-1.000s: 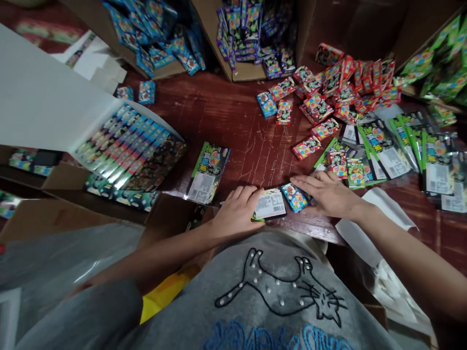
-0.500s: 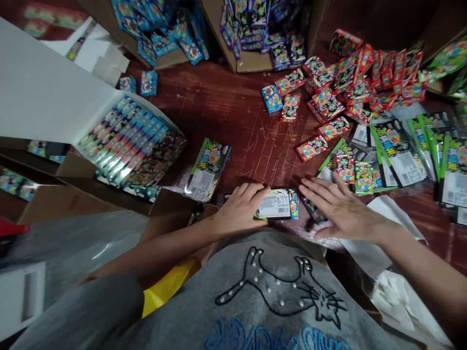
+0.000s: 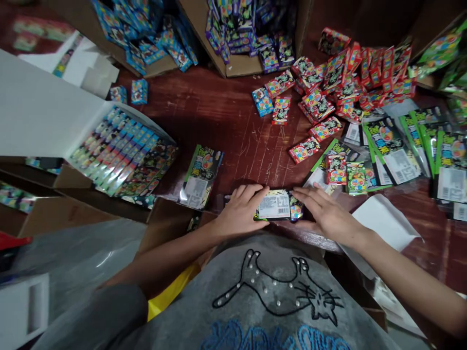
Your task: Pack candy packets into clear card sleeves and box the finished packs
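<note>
At the table's front edge, my left hand (image 3: pixel 241 210) grips a flat black and green packet (image 3: pixel 274 204) by its left end. Its white printed label faces up. My right hand (image 3: pixel 330 216) has its fingers and thumb closed round a small purple candy box (image 3: pixel 296 211), which meets the packet's right end. My fingers cover part of that box, and I cannot tell how far it sits inside the packet. Another black and green packet (image 3: pixel 202 176) lies left of my hands. Close to my right hand are a red box (image 3: pixel 336 169) and a green box (image 3: pixel 356 178).
Red boxes (image 3: pixel 316 104) lie heaped at the back right, with packets (image 3: pixel 392 146) in front. Cartons of blue boxes (image 3: pixel 146 29) and purple boxes (image 3: pixel 248 29) stand behind. An open display carton (image 3: pixel 124 150) stands left. White paper (image 3: pixel 386 221) lies at right.
My right hand has moved left and closed round the purple box, bringing it against the packet's right end, where a blue box showed before. My left hand still grips the packet.
</note>
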`<state>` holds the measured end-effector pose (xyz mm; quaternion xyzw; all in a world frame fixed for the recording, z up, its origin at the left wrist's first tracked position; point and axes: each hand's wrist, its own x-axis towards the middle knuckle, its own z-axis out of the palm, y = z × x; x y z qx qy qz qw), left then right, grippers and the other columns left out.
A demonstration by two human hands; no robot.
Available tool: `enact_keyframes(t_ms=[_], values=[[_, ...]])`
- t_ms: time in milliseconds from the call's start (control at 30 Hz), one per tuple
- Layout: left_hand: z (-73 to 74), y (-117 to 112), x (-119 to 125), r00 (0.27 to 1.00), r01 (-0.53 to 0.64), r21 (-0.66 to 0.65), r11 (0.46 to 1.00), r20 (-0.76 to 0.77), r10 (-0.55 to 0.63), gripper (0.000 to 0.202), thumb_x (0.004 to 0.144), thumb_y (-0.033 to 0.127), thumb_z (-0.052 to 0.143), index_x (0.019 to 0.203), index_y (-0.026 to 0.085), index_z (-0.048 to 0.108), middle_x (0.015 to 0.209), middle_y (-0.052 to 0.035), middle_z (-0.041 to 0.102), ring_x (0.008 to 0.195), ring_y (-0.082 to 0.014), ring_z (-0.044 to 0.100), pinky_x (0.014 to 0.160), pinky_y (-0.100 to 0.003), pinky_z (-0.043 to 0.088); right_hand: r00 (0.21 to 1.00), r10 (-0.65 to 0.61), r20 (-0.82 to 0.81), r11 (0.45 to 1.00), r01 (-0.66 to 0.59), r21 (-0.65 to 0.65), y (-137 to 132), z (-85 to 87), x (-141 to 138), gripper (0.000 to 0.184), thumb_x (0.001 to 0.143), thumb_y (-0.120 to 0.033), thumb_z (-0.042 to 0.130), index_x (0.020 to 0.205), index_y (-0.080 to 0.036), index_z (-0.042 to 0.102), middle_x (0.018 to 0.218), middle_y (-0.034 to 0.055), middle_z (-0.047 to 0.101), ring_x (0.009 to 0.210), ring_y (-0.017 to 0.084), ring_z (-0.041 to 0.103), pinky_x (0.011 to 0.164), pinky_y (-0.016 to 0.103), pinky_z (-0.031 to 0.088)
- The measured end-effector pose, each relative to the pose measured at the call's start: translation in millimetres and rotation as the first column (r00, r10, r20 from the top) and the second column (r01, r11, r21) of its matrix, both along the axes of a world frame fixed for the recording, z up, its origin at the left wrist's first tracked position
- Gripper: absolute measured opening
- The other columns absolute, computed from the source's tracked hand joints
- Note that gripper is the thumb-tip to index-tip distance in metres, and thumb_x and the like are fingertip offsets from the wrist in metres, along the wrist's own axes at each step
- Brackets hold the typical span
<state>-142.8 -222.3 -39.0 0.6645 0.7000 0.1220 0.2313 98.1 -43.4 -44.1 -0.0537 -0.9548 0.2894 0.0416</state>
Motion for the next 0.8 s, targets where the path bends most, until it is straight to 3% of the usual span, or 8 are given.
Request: enact_keyframes(t_ms=[67,133,233,333,367,500,633,800], values=[[-1.8,3,0,0.999,0.043,0.010,0.999,0.014,-0.044,0.091,0.084,0.042,0.081,0.162,0.023,0.037,0.149,-0.0157,0.051,0.133,-0.0375,0.049,0.115,-0.057,0.045,1.000,0.019,0.020,0.998,-0.017,-0.063,-9,2.4,1,0.109,0.097,-0.044,0.071,0.174,-0.021,-0.003,0.169,0.0246,0.041,0.156,0.037,0.044,0.127,0.066,0.038],[-2.7,8,0,0.998,0.061,0.025,0.998,0.015,-0.061,0.089,0.086,0.042,0.079,0.161,0.021,0.038,0.149,-0.0166,0.051,0.132,-0.0377,0.049,0.115,-0.057,0.045,0.999,0.024,0.047,0.993,-0.019,-0.117,-9,5.5,0,0.122,0.095,-0.048,0.075,0.171,-0.021,-0.017,0.179,0.0258,0.011,0.164,0.038,0.026,0.127,0.061,0.039],[-1.6,15,1,0.999,0.044,0.030,0.999,-0.011,-0.043,0.089,0.084,0.040,0.080,0.160,0.019,0.039,0.147,-0.0161,0.052,0.128,-0.0372,0.050,0.113,-0.057,0.046,0.998,-0.008,0.064,1.000,0.010,-0.028,20,11.8,6,0.132,0.089,-0.057,0.078,0.170,-0.023,-0.021,0.179,0.0228,-0.011,0.167,0.041,0.008,0.128,0.066,0.031],[1.0,21,-1,0.997,0.053,0.009,0.999,-0.049,-0.052,0.090,0.081,0.039,0.082,0.159,0.022,0.040,0.146,-0.0146,0.053,0.126,-0.0371,0.052,0.111,-0.056,0.047,0.984,-0.095,0.150,0.979,0.065,0.193,75,18.1,28,0.133,0.084,-0.059,0.082,0.172,-0.029,-0.013,0.181,0.0186,-0.001,0.166,0.046,0.004,0.126,0.081,0.008],[1.8,22,-2,0.996,0.061,0.003,0.998,-0.062,-0.061,0.090,0.081,0.039,0.082,0.159,0.022,0.041,0.146,-0.0145,0.053,0.126,-0.0372,0.052,0.110,-0.056,0.047,0.974,-0.114,0.197,0.970,0.067,0.233,95,18.7,36,0.133,0.082,-0.059,0.084,0.172,-0.031,-0.010,0.181,0.0172,0.001,0.166,0.047,0.005,0.125,0.082,0.006],[3.4,27,-5,0.991,0.100,-0.002,0.995,-0.091,-0.099,0.090,0.081,0.040,0.082,0.159,0.022,0.041,0.147,-0.0155,0.054,0.128,-0.0381,0.052,0.110,-0.056,0.046,0.947,-0.036,0.321,0.986,-0.020,0.168,149,9.6,50,0.131,0.080,-0.058,0.084,0.173,-0.030,-0.003,0.180,0.0180,0.015,0.164,0.043,0.022,0.128,0.073,0.022],[4.3,29,-2,0.992,0.093,-0.008,0.996,-0.090,-0.093,0.089,0.082,0.039,0.081,0.160,0.024,0.040,0.148,-0.0149,0.054,0.131,-0.0375,0.052,0.110,-0.054,0.045,0.982,-0.051,0.182,0.996,0.037,0.079,156,-6.7,35,0.107,0.088,-0.055,0.079,0.171,-0.018,0.022,0.163,0.0235,0.050,0.149,0.040,0.051,0.117,0.057,0.048],[6.2,22,4,0.997,-0.015,0.027,1.000,-0.074,0.017,0.088,0.081,0.036,0.083,0.158,0.023,0.042,0.143,-0.0137,0.055,0.125,-0.0361,0.053,0.110,-0.053,0.045,0.996,-0.085,-0.028,0.994,0.087,0.069,121,-4.1,19,0.085,0.094,-0.048,0.074,0.164,-0.019,0.036,0.150,0.0198,0.061,0.138,0.038,0.059,0.114,0.058,0.050]])
